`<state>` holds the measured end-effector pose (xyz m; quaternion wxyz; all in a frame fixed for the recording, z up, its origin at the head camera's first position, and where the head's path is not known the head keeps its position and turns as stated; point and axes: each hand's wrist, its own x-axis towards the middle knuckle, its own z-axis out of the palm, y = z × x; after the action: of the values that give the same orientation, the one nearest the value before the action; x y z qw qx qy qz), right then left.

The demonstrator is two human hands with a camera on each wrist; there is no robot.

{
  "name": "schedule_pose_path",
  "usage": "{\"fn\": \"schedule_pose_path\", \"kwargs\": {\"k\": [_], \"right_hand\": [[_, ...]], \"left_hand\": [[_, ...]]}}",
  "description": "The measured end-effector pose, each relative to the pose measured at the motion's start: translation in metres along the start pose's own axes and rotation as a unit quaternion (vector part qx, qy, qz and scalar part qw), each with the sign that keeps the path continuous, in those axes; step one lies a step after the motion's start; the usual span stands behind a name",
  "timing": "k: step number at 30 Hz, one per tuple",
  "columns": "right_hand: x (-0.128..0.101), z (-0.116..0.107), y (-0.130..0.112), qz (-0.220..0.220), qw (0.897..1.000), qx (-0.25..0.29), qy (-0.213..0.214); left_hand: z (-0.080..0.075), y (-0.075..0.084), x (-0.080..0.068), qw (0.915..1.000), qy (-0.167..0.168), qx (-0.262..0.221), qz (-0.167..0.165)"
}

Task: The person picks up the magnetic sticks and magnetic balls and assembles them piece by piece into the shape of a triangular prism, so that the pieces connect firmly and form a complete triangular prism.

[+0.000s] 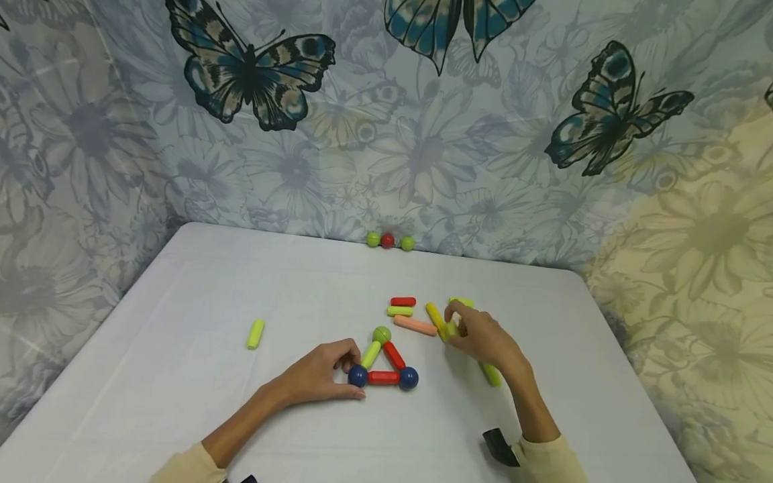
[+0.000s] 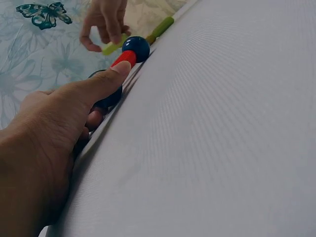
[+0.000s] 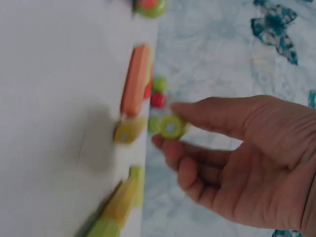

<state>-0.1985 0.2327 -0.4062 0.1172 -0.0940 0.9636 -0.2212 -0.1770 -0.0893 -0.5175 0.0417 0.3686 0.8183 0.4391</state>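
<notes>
A triangle lies on the white table, made of a green ball (image 1: 382,335), two blue balls, two red rods (image 1: 383,378) and a yellow-green rod (image 1: 371,354). At its near left corner my left hand (image 1: 317,377) holds the blue ball (image 1: 357,376), fingers behind and thumb in front. The other blue ball (image 1: 408,378) forms the near right corner. My right hand (image 1: 483,339) pinches a yellow-green stick (image 3: 171,127) between thumb and fingertips; in the right wrist view its round end faces the camera. Its other fingers curl loosely below.
Near the right hand lie a yellow rod (image 1: 433,314), an orange rod (image 1: 415,326), a red rod (image 1: 402,302) and several yellow-green ones. A lone yellow-green rod (image 1: 255,334) lies at the left. Two green balls and a red ball (image 1: 387,241) sit at the back edge by the wall.
</notes>
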Motion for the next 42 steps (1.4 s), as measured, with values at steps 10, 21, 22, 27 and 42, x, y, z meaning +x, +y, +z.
{"fn": "schedule_pose_path", "kwargs": {"k": [10, 21, 22, 27, 42], "right_hand": [[-0.014, 0.032, -0.067, -0.224, 0.97, 0.096, -0.014], [-0.015, 0.06, -0.089, -0.258, 0.958, 0.099, -0.083], [-0.016, 0.061, -0.089, -0.258, 0.959, 0.091, -0.08], [-0.016, 0.058, -0.088, -0.258, 0.959, 0.084, -0.087], [-0.024, -0.018, -0.018, -0.012, 0.995, -0.093, -0.023]], "left_hand": [[0.0, -0.004, 0.001, 0.9977, 0.022, 0.041, 0.049], [0.001, -0.004, 0.002, 0.9973, 0.028, 0.039, 0.055], [0.001, -0.004, 0.002, 0.9973, 0.028, 0.04, 0.055], [0.0, -0.005, 0.002, 0.997, 0.028, 0.045, 0.055], [0.001, -0.002, 0.002, 0.9978, 0.015, 0.061, 0.019]]}}
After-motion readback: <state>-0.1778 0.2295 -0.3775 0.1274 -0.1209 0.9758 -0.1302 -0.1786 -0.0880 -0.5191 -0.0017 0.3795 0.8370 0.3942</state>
